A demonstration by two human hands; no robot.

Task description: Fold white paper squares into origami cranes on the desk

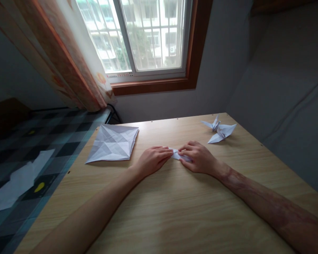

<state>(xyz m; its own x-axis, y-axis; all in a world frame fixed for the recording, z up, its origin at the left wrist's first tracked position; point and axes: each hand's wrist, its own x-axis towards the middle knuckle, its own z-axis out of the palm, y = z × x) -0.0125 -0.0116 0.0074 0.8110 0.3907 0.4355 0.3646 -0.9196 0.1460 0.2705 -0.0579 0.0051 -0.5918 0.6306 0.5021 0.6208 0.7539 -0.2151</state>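
Observation:
A small piece of folded white paper [176, 154] lies on the wooden table [159, 208], mostly covered by both hands. My left hand [155, 158] presses its left end, fingers together and pointing right. From the other side, my right hand [197, 157] grips the paper's right part with bent fingers and thumb. The exact shape of the folded piece is hidden under the fingers. Beyond my right hand sits a folded paper crane [221, 130], its wings spread. Left of my left hand lies creased square paper [112, 143], seemingly several sheets.
To the left, a bed with a checked cover [5, 148] borders the table, and torn white paper strips [21, 180] lie on it. Behind the table are a wall, a barred window [156, 35] and an orange curtain [69, 53]. A cable [296, 106] runs along the right wall.

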